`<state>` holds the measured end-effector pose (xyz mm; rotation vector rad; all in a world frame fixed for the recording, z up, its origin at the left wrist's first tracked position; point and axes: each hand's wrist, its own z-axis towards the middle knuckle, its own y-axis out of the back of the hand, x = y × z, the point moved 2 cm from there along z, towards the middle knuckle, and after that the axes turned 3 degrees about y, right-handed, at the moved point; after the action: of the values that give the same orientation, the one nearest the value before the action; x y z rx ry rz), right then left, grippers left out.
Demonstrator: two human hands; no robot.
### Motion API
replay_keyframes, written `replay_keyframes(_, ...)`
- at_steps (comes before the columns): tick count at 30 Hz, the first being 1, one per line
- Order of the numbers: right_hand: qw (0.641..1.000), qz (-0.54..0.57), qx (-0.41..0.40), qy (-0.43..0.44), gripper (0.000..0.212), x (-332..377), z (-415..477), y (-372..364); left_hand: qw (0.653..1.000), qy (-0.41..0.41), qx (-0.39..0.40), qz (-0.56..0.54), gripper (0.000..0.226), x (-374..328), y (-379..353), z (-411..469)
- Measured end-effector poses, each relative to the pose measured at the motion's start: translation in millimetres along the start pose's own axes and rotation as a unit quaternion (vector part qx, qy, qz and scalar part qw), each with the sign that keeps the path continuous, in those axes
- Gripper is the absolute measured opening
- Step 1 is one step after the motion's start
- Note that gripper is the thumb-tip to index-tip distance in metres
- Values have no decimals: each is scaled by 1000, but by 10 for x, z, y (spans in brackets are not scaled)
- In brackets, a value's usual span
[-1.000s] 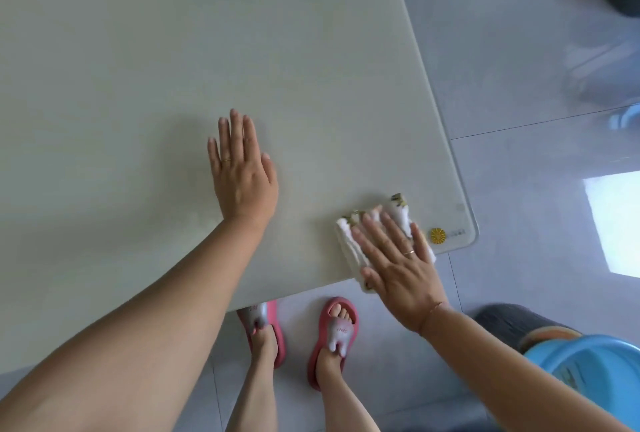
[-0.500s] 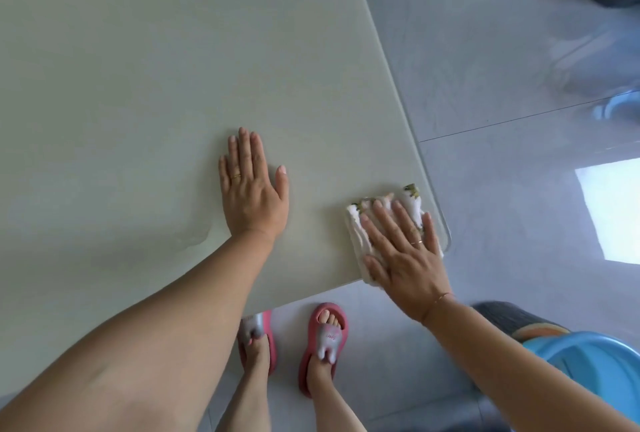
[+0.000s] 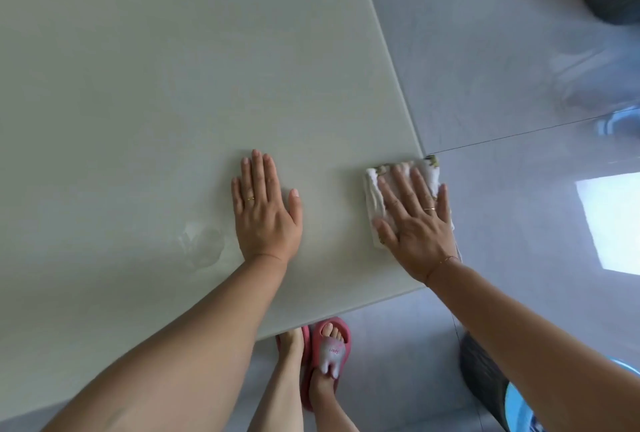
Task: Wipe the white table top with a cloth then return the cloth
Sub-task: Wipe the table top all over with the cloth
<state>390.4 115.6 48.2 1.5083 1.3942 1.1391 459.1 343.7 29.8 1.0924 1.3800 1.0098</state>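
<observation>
White table top (image 3: 145,92): pale, glossy, fills most of the view; its right edge and near corner meet the floor view, and a faint wet smear shows just left of the left wrist.
Grey floor (image 3: 502,61): tiled, with a bright patch of light at the right.
Left hand (image 3: 265,210): flat on the table, palm down, fingers straight and close together, thumb out to the side; a ring on one finger.
Right hand (image 3: 414,220): flat on the cloth at the table's right edge, fingers slightly spread, pressing rather than pinching; a ring and a thin wrist chain.
Cloth (image 3: 374,189): white, folded, with small dark print at its far end; it lies under the right hand, partly over the edge.
Slippers (image 3: 329,348): pink, on the feet below the table's near edge; small writing on the strap, too blurred to read.
</observation>
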Motion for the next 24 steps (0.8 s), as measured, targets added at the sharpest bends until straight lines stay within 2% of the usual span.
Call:
replay_keyframes(2, 984, 73, -9, -163, 62, 190, 144, 0, 1000, -4, 2, -2, 66, -5, 8, 1)
replay_keyframes(3, 969, 105, -16, -224, 62, 389, 222, -2, 1000, -5, 3, -1, 66, -7, 12, 4)
replay_keyframes(4, 960, 127, -14, -249, 63, 603, 284, -10, 1000, -3, 6, 2, 66, -7, 19, 8)
replay_keyframes(5, 962, 133, -8, -237, 64, 792, 327, -19, 1000, -1, 9, 2, 66, -9, 29, 10)
replay_keyframes(7, 988, 93, 6, -121, 64, 955, 348, -22, 1000, 1, 14, -2, 66, -15, 50, 17)
replay_keyframes(9, 999, 28, -2, 29, 61, 743, 365, 59, 1000, -3, 18, -2, 66, -14, 59, 3)
replay_keyframes(10, 997, 1, -6, 73, 60, 550, 395, 104, 1000, -4, 18, -1, 65, -12, 61, -4)
replay_keyframes(11, 997, -11, -6, 72, 59, 339, 458, 143, 1000, -6, 18, 0, 65, -10, 63, -8)
replay_keyframes(12, 1000, -1, 0, 25, 59, 159, 539, 178, 1000, -7, 20, 0, 65, -7, 62, -12)
replay_keyframes(14, 989, 58, 1, -136, 61, 61, 698, 191, 1000, -10, 23, -2, 65, 6, 50, -14)
replay_keyframes(15, 977, 78, -12, -200, 63, 203, 768, 173, 1000, -12, 22, -2, 65, 5, 45, -10)
replay_keyframes(16, 969, 91, -21, -229, 65, 417, 822, 149, 1000, -12, 20, 0, 64, -1, 42, -1)
replay_keyframes(17, 973, 93, -23, -209, 66, 674, 840, 124, 1000, -11, 18, 5, 64, -1, 42, 2)
replay_keyframes(19, 996, 56, -8, -66, 64, 1053, 794, 69, 1000, -10, 19, 12, 63, 7, 52, -3)
replay_keyframes(21, 997, 14, -11, 79, 61, 953, 820, 122, 1000, -11, 23, 10, 63, 8, 67, 12)
replay_keyframes(22, 992, -7, -15, 123, 60, 772, 882, 178, 1000, -9, 27, 6, 63, 9, 67, 18)
replay_keyframes(24, 993, -39, -13, 112, 61, 362, 1041, 277, 999, -7, 33, 0, 65, 14, 57, 18)
